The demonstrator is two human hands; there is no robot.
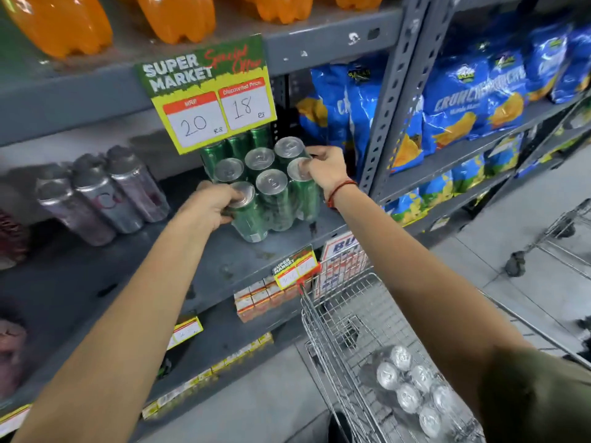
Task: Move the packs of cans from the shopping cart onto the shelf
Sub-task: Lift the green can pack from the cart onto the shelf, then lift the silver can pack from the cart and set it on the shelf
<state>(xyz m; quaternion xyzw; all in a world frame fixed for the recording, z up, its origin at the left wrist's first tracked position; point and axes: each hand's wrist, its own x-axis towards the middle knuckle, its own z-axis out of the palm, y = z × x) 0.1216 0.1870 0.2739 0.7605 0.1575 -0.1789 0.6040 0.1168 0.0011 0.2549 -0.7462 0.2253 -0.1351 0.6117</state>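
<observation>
A shrink-wrapped pack of green cans (271,193) stands on the grey shelf (224,260), right in front of another green pack (236,145) at the back. My left hand (214,201) grips the pack's near-left can. My right hand (326,169) holds its far-right corner at the can tops. A pack of dark cans with silver tops (412,388) lies in the wire shopping cart (332,327) at lower right, partly hidden by my right arm.
Silver and maroon cans (102,193) stand on the same shelf to the left. A green price sign (208,91) hangs just above the packs. Blue chip bags (473,97) fill the bay to the right. Orange bottles (179,17) sit on the shelf above. A second cart (556,238) stands at far right.
</observation>
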